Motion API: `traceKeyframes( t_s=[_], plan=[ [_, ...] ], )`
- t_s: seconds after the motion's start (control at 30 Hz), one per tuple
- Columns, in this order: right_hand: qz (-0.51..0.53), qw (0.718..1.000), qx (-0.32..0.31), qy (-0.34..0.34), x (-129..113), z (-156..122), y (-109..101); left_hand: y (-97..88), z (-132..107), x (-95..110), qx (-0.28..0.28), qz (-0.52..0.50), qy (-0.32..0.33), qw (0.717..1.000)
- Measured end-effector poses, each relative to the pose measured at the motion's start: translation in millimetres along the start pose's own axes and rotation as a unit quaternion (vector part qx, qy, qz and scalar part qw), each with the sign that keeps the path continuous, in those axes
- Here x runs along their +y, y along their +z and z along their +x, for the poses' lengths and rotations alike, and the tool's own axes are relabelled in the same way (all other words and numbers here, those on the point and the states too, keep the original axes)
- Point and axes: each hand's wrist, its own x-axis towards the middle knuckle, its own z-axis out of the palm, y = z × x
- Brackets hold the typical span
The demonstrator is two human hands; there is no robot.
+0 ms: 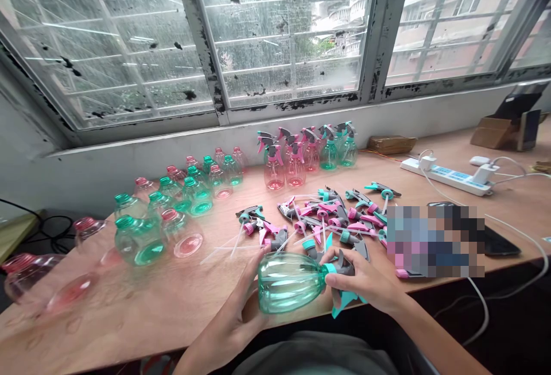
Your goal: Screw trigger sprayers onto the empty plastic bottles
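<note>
My left hand (241,312) is wrapped round the body of a clear green spray bottle (289,281) lying on its side at the table's near edge. My right hand (365,283) grips the grey and teal trigger sprayer head (344,292) at the bottle's neck. Just beyond my hands lies a heap of loose pink and teal trigger heads (322,214) with thin white dip tubes.
Several uncapped green and pink bottles (172,214) stand on the wooden table (142,300) at the left. Finished bottles with sprayers (305,154) stand by the window wall. A white power strip (451,175) with cables, a dark phone (499,243) and a cardboard box (491,131) are at the right.
</note>
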Motion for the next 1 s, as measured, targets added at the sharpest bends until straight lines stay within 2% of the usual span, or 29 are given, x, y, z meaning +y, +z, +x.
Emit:
traceKeyframes(
  t_s=[0.27, 0.43, 0.57, 0.73, 0.83, 1.0],
  plan=[
    [0.014, 1.0, -0.01, -0.018, 0.9, 0.4, -0.1, -4.4, 2.4, 6.3, -0.031, -0.046, -0.019, 0.998],
    [0.014, 1.0, -0.011, -0.006, 0.4, 0.4, -0.4, -2.3, 1.7, 7.7, -0.034, 0.037, 0.008, 0.999],
    [0.018, 1.0, -0.002, -0.016, 1.4, 1.1, -0.2, -3.2, -0.8, 3.5, -0.036, 0.059, 0.011, 0.998],
    [0.02, 1.0, 0.005, -0.023, 1.4, 1.2, 1.7, -5.7, 2.9, 2.2, -0.006, -0.002, 0.005, 1.0],
    [0.02, 1.0, 0.01, -0.02, 0.6, 1.3, 2.4, -5.6, 6.7, 7.3, -0.007, -0.025, -0.015, 1.0],
    [0.015, 1.0, 0.003, -0.013, -0.7, 0.9, 1.5, -4.4, 5.5, 10.6, -0.006, 0.048, -0.001, 0.999]
  ],
)
